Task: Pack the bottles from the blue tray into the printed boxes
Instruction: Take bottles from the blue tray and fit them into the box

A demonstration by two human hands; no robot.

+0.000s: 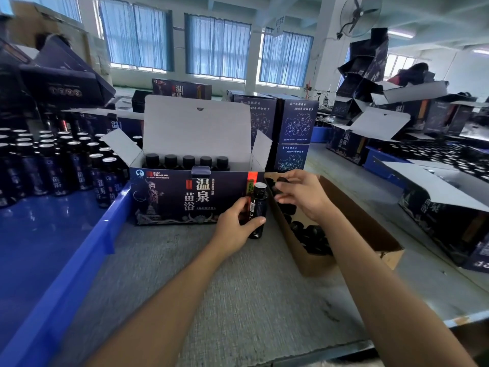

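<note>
Your left hand grips a bottle upright at the box's right end. Your right hand curls beside it, grasp unclear. The tabletop lies open in front.

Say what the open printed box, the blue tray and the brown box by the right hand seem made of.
Open printed box: likely cardboard; dark print with a slight sheen outside, plain pale grey inside the folded flaps.
Blue tray: probably moulded plastic; smooth, glossy, reflecting the light.
Brown box: unprinted cardboard, matt, with raw edges; any fluting is too small to see.
</note>
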